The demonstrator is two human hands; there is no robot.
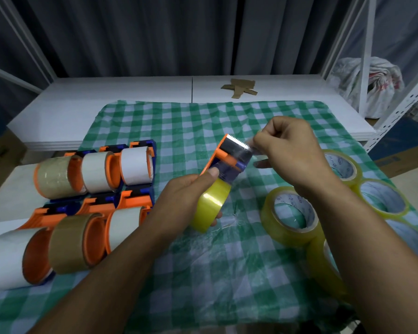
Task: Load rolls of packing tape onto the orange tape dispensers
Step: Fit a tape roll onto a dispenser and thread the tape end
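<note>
Centre: orange dispenser (229,157) with yellow roll (211,206) mounted, gripped in the curled left hand (186,196). Right hand (292,150) with fingers (263,138) pinching the clear tape end (251,147) at the serrated blade; threading judged nearly finished.

At 9 o'clock, six loaded dispensers (82,189). At 4 o'clock, several loose rolls (292,213) left to load.

Beneath, green checked cloth (179,121) on white desk (130,92). Cardboard scrap (241,89) at 12 o'clock, dark curtain (155,32) behind.

Checked cloth (179,121) (green), cardboard scraps (240,88)

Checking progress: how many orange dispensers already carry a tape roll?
7 dispensers: back row at left, front row, one gripped by the left hand; arms may hide more.
</note>
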